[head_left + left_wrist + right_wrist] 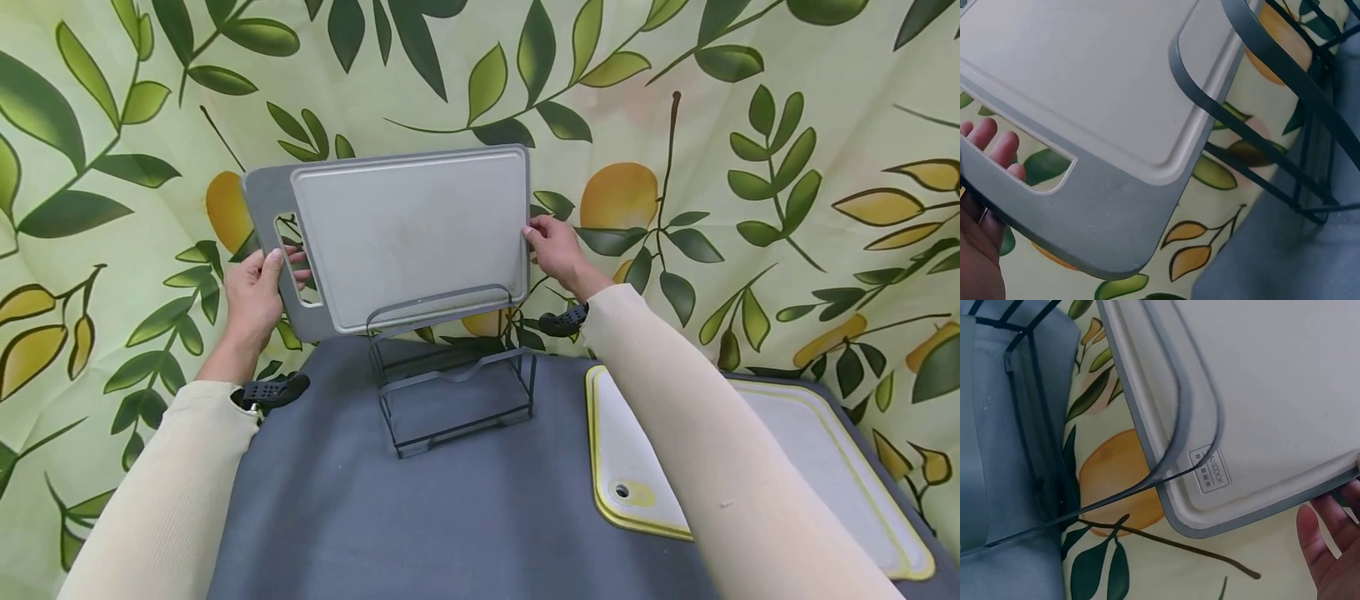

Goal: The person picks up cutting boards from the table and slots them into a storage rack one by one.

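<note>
Both hands hold up a grey-rimmed cutting board (412, 237) with a pale face, tilted slightly in the head view. At its left end my left hand (253, 287) grips the grey handle, fingers (1005, 148) passing through the slot. My right hand (558, 250) pinches the right edge between thumb and fingers. A dark wire rack (411, 382) stands on the table below. The board's lower edge lies behind the rack's tall rear loops, which cross the pale face in both wrist views. A small printed label (1210, 469) marks one corner of the board.
On the right of the grey-covered table (450, 517) lies a white cutting board (810, 433) with yellow edges, partly hidden under my right forearm. A leaf-and-fruit patterned cloth (675, 125) hangs close behind the table.
</note>
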`<state>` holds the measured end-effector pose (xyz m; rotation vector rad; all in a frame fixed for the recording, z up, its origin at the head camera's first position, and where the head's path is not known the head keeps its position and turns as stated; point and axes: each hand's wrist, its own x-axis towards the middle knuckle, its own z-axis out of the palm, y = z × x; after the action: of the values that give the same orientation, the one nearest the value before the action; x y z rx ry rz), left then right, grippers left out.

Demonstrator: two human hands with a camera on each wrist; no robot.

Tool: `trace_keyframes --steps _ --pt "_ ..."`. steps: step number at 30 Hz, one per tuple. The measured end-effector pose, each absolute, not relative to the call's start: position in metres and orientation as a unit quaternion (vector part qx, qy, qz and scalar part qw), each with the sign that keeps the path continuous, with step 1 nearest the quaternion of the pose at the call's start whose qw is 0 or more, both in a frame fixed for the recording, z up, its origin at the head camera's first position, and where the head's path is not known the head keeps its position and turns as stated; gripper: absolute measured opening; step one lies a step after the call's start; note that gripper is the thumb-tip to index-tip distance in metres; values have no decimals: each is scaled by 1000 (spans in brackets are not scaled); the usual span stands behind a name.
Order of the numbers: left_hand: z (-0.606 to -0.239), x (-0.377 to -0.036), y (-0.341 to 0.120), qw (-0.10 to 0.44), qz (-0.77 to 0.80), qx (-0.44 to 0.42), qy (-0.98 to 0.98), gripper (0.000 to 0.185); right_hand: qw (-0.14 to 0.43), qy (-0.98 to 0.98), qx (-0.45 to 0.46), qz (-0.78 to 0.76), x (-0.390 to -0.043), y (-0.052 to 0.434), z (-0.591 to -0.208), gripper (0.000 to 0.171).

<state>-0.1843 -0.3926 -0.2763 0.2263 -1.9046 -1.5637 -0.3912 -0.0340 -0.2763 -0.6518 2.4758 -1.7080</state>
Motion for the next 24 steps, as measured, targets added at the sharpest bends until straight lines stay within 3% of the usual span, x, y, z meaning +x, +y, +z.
trace_keyframes --steps 14,24 --pt "-288 -180 -394 306 -561 79 -765 40 55 808 -205 -549 -391 -31 -291 39" --pt "-293 -176 -391 283 -503 107 -810 51 59 814 -211 -537 -387 -28 -298 42"
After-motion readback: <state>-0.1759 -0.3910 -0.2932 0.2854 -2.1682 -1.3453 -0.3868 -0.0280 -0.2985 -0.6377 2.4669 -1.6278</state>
